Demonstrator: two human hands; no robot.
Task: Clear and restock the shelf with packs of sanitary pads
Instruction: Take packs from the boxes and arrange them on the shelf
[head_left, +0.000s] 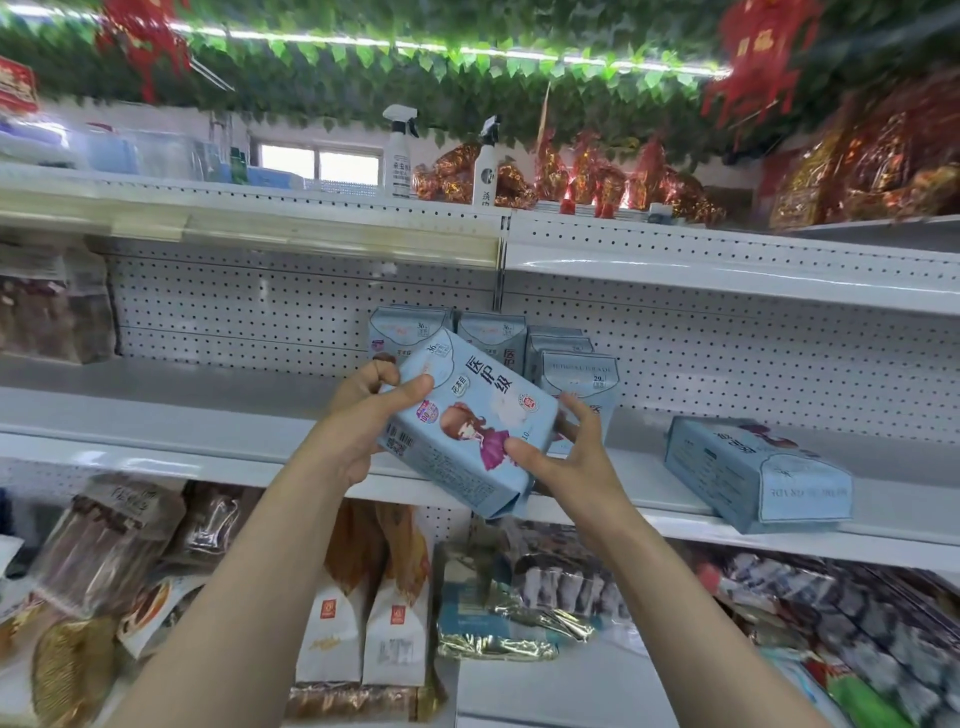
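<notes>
We hold a pale blue pack (470, 423) of sanitary pads tilted in the air, just in front of the front edge of the white middle shelf (182, 410). Our left hand (363, 418) grips its upper left end, with the thumb laid across the printed face and the fingers curled round the top corner. Our right hand (571, 457) takes the lower right end, thumb pressed on the face beside the cartoon girl and fingers spread along the far side, so both hands hold the same pack. Behind it, at the back edge of the middle shelf, two upright packs (410, 332) stand side by side against the pegboard. Just to their right a row of packs (576, 366) stands one behind another, the front one partly hidden by our right fingers. Well apart, toward the right end of the middle shelf, a lying pack (753, 473) rests on its side near the front edge. On the top shelf (311, 208) two white spray bottles (399, 156) stand beside red foil packages (587, 176). Below the middle shelf sit snack bags (104, 551).
</notes>
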